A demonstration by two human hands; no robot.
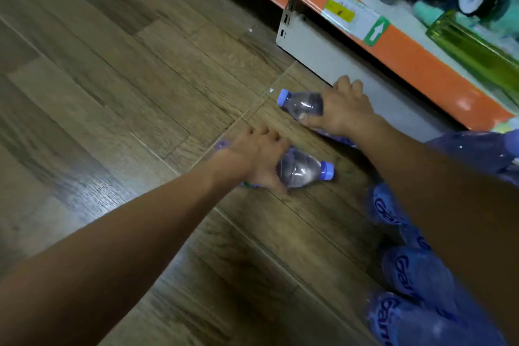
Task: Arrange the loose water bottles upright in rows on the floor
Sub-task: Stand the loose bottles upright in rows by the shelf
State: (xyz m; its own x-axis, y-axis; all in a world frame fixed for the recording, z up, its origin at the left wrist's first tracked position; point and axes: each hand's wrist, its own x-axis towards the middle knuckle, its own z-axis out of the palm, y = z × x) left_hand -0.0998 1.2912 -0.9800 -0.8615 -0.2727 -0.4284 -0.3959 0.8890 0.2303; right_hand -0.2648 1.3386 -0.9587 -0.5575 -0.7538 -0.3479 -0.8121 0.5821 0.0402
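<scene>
Clear plastic water bottles with blue screw caps lie on their sides on the brown wood-grain plank floor (112, 93): the far bottle (302, 104) gripped around its body by the right hand (344, 109), the near bottle (304, 170) by the left hand (252, 160). Each should be swung cap-up and set flat; thin ribbed walls dent easily. More blue-labelled bottles (415, 270) lie near right.

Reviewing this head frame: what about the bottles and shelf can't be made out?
- Left bottle: label and base, covered by the left hand.
- Right bottle: lower half, under the right hand.
- Wrapped bottles: count, hidden by the right arm and frame edge.
- Price tag: blurred.
</scene>
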